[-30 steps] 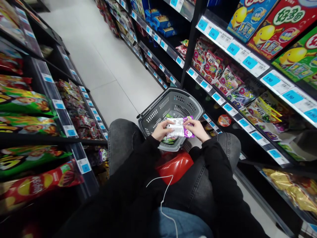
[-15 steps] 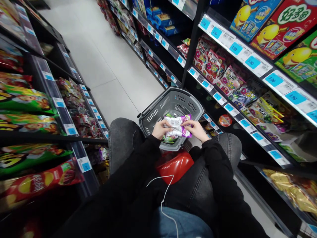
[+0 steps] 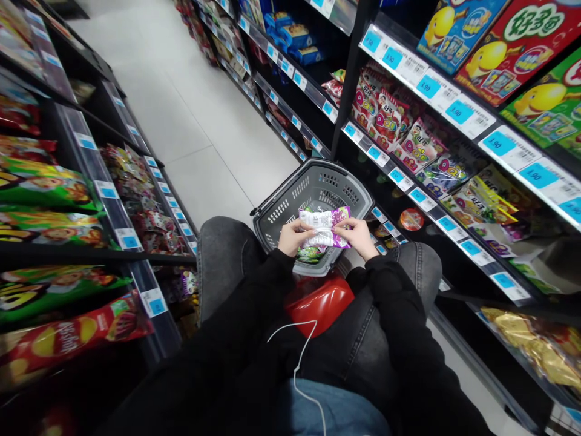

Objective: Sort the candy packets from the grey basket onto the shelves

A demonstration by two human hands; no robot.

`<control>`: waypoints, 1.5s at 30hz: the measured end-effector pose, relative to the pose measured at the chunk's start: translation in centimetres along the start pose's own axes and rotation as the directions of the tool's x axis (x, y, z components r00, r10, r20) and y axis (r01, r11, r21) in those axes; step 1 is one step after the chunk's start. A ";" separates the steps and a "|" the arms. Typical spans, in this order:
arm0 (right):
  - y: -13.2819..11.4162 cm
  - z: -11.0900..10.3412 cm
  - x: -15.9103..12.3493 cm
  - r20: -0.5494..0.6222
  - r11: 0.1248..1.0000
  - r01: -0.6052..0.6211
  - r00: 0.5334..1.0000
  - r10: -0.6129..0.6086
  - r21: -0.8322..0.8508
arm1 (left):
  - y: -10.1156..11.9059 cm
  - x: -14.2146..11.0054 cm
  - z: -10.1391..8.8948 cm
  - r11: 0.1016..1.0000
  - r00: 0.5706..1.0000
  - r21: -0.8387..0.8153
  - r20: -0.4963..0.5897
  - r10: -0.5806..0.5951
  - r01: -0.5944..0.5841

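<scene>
Snack bag, white w/ a purple end, is held up over the open grey basket, btwn. the person's two hands, printed side w/ a barcode facing up. The L hand pinches the white end, thumb on top; the R hand pinches the purple end the same way. Both hands are closed on the bag, well apart from each other.

Under the bag, a few green packets lie in the near part of the basket, partly hidden. The basket sits on the floor, just past the person's bent knees, near the R-side shelves. A shiny red object is btwn. the legs, w/ a thin white cord running over it; can't tell exactly what the object is.

R-side shelves hold small candy bags w/ blue & white price tags above & below, boxes w/ yellow cartoon figures up top, & gold packs lower down. L-side shelves hold green chip bags & a red chip bag.
</scene>
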State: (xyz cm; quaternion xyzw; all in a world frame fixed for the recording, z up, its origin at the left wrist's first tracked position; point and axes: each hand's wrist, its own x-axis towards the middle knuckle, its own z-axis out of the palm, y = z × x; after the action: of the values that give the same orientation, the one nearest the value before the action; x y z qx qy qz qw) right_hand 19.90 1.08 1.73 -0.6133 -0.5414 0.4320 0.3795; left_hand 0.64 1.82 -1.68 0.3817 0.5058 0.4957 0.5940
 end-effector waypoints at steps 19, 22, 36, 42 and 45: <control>-0.3 -0.1 -0.1 -0.007 0.984 0.135 0.991 -0.135 0.121 | 0.8 0.4 -0.4 0.885 0.954 -0.366 0.187 -0.233 0.288; -0.3 -0.3 0.0 0.014 0.977 0.096 0.995 -0.101 0.189 | 0.8 0.4 -0.5 0.883 0.956 -0.377 0.196 -0.219 0.280; -0.4 -1.5 0.0 0.071 0.938 0.024 0.996 -0.052 0.347 | 1.5 -0.2 -0.2 0.866 0.943 -0.417 0.293 -0.158 0.275; -1.0 -1.8 -0.4 0.010 0.961 0.245 0.969 -0.248 0.127 | 0.7 0.2 -0.4 0.932 0.991 -0.343 0.103 -0.085 0.116; -1.1 -1.8 -0.4 -0.136 0.947 0.294 0.941 -0.311 -0.131 | 0.2 0.6 -0.3 0.961 0.995 -0.257 0.036 -0.094 0.100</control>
State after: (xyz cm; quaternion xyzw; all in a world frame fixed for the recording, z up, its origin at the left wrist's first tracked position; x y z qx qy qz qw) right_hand 21.23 0.77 3.38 -0.5744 -0.6208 0.2894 0.4482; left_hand 0.28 2.40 -1.62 0.2815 0.4482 0.5230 0.6681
